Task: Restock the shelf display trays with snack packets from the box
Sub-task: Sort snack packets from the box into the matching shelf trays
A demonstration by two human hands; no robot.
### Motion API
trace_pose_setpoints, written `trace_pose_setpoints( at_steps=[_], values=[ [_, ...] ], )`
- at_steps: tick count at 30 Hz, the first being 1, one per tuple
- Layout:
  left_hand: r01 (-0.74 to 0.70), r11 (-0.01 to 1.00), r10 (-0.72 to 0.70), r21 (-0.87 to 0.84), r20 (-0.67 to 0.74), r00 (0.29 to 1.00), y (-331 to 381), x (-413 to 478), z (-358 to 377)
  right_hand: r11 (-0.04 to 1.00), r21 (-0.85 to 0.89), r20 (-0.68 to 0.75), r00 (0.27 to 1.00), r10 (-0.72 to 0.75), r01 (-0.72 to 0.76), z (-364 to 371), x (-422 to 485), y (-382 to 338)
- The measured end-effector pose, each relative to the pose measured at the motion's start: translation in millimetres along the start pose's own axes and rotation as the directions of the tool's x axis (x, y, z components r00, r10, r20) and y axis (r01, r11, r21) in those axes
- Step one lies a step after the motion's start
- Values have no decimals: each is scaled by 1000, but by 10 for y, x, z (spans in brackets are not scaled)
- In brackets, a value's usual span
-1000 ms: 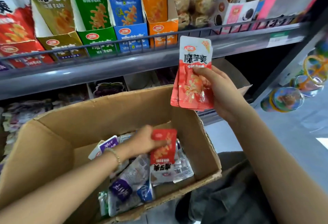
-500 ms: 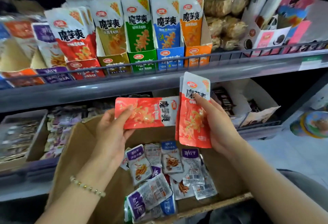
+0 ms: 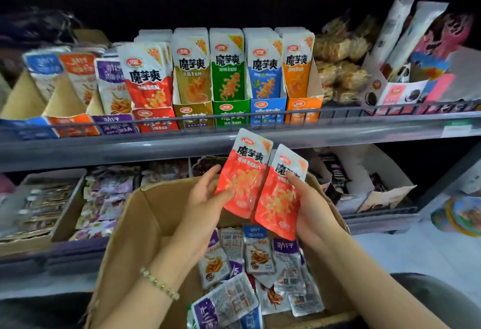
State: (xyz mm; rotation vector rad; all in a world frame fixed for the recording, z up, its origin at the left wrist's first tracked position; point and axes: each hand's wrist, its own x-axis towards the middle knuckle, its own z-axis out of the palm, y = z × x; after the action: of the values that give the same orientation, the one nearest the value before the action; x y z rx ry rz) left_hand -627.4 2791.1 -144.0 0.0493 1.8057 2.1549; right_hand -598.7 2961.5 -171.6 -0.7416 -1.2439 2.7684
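Note:
My left hand (image 3: 205,203) holds one red snack packet (image 3: 244,175) upright by its lower left edge. Beside it, my right hand (image 3: 309,206) grips more red packets (image 3: 279,198), thumb across the front. Both sit above the open cardboard box (image 3: 140,224), just below the upper shelf rail. The box holds several small purple, blue and silver packets (image 3: 257,258). On the upper shelf stand display trays: a red tray (image 3: 153,120) with matching red packets, then olive (image 3: 192,117), green (image 3: 230,113), blue (image 3: 268,113) and orange (image 3: 303,111) ones.
A grey wire rail (image 3: 338,112) runs along the upper shelf front. Left of the red tray stand purple, orange and blue trays (image 3: 114,125). Bagged pastries (image 3: 338,68) and a white display carton (image 3: 398,89) are at right. The lower shelf holds trays of small packets (image 3: 104,198).
My left hand lifted a red packet out of the box, turned it from sideways to upright and brought it beside the packets in my right hand. The view tilted up toward the shelf.

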Motion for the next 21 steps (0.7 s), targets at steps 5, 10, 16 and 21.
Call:
trace_pose_setpoints(
  at_steps=[5, 10, 16, 21],
  values=[
    [-2, 979, -14, 203, 77, 997, -22, -61, 13, 999, -2, 35, 998, -50, 50, 35, -36, 27],
    [75, 975, -119, 209, 207, 971, -158, -93, 117, 986, -112, 54, 992, -115, 121, 131, -66, 150],
    [-16, 935, -113, 353, 340, 934, -174, -101, 241, 870, -367, 9, 937, -350, 329, 191, -134, 242],
    [-75, 912, -66, 404, 325, 943, -180, -130, 201, 806, -395, 54, 887, -458, 440, 239, -149, 240]
  ],
)
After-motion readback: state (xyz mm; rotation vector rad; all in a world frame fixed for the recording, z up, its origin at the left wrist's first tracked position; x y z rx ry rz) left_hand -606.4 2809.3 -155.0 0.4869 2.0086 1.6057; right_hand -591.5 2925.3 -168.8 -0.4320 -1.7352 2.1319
